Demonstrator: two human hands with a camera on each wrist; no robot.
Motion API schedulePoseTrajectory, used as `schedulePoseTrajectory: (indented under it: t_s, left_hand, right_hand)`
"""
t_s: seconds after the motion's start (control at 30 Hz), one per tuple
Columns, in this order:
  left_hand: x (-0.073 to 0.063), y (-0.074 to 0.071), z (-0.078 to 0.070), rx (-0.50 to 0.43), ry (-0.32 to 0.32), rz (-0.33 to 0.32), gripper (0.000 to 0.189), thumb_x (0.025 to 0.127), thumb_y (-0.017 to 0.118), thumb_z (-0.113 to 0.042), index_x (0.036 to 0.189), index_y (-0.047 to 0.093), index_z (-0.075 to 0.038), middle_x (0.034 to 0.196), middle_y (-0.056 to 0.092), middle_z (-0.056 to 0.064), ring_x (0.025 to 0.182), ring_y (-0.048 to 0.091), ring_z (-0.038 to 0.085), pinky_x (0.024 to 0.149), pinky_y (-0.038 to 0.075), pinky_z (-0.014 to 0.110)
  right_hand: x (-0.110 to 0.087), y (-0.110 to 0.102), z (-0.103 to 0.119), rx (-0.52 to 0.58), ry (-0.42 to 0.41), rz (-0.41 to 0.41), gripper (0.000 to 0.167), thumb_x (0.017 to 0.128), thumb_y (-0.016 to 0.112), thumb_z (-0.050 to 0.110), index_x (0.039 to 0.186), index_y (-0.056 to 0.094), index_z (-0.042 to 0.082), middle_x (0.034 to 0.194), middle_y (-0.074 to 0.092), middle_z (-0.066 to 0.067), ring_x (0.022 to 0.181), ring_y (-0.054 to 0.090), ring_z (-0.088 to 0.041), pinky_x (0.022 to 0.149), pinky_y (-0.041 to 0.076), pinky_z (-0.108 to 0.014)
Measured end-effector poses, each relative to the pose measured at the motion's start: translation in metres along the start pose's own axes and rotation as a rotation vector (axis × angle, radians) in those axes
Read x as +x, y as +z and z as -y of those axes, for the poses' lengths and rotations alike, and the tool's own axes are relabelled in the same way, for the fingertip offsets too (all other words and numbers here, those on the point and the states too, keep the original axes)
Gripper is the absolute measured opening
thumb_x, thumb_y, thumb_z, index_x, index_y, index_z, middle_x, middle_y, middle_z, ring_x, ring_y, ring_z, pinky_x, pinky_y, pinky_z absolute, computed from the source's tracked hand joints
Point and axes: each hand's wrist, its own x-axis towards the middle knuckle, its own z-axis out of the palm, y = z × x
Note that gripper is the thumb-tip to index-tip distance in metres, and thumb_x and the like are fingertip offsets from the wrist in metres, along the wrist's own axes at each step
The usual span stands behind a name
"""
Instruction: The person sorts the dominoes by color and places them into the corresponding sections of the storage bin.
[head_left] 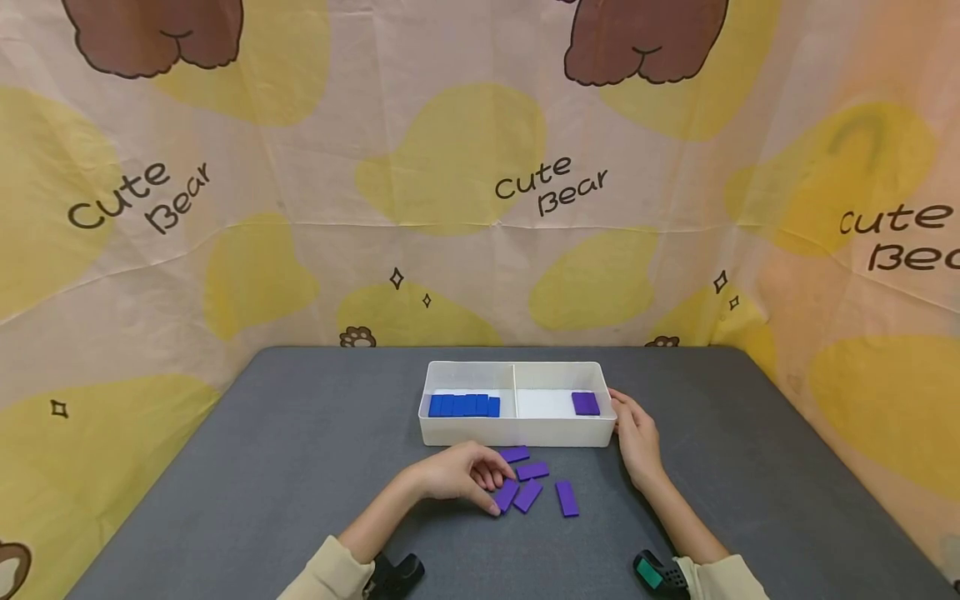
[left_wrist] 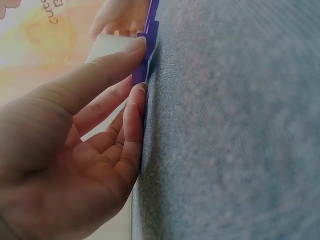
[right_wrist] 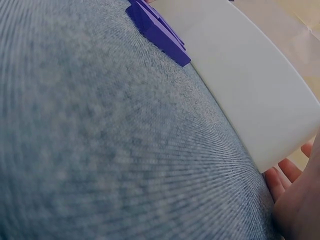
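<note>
A white two-compartment box (head_left: 468, 432) stands on the grey table, with a row of blue tiles (head_left: 464, 406) in its left compartment and purple tiles (head_left: 586, 403) at the right end of the other. In front of it lie several loose purple tiles (head_left: 567, 498). My left hand (head_left: 468, 475) pinches one purple tile (head_left: 506, 496) between thumb and fingers, low over the cloth; the left wrist view shows the thumb on a purple tile (left_wrist: 140, 72). My right hand (head_left: 637, 437) rests against the box's right end, fingers along the outer wall.
The grey cloth-covered table (head_left: 300, 442) reaches back to a printed curtain (head_left: 450, 275) with bear drawings. Dark wrist devices sit on both forearms, the left one (head_left: 393, 575) and the right one (head_left: 660, 575) close to the table surface.
</note>
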Motion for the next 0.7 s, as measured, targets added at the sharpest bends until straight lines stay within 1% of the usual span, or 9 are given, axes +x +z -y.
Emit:
schedulePoseTrajectory:
  t_s: [0.23,0.37,0.57,0.7]
  left_hand:
    - [0.0001,-0.0003,0.0005,-0.049,-0.014,-0.031,0.039,0.082,0.085,0.005,0.118,0.072,0.007,0.094,0.066,-0.002,0.085,0.062,0.007,0.075,0.053,0.016]
    - [-0.0001,-0.001,0.001,-0.066,-0.005,-0.038,0.04,0.082,0.084,0.005,0.12,0.071,0.007,0.097,0.067,-0.001,0.085,0.063,0.007,0.076,0.054,0.017]
    - [-0.0005,-0.0019,-0.0009,-0.09,0.007,-0.047,0.042,0.084,0.082,0.005,0.125,0.069,0.008,0.098,0.067,-0.001,0.084,0.066,0.008,0.075,0.055,0.018]
    - [-0.0002,-0.0019,-0.0034,-0.098,0.006,-0.057,0.044,0.085,0.082,0.005,0.126,0.069,0.008,0.098,0.066,-0.001,0.084,0.067,0.008,0.074,0.056,0.018]
  right_hand:
    - [0.0003,0.0006,-0.0011,0.006,0.003,-0.002,0.046,0.113,0.041,0.026,0.146,0.06,0.0,0.146,0.062,-0.022,0.109,0.061,-0.005,0.083,0.047,-0.008]
    - [-0.0004,0.0008,-0.0007,0.011,-0.003,-0.008,0.046,0.113,0.042,0.026,0.146,0.06,0.0,0.146,0.062,-0.022,0.11,0.061,-0.007,0.083,0.047,-0.008]
    - [-0.0004,0.0013,-0.0003,0.015,-0.018,-0.02,0.046,0.113,0.042,0.025,0.145,0.06,-0.003,0.145,0.062,-0.025,0.111,0.063,-0.012,0.082,0.047,-0.008]
    - [0.0,0.001,-0.0008,0.017,-0.005,-0.015,0.046,0.113,0.042,0.025,0.145,0.06,-0.002,0.145,0.062,-0.024,0.109,0.062,-0.008,0.082,0.047,-0.008]
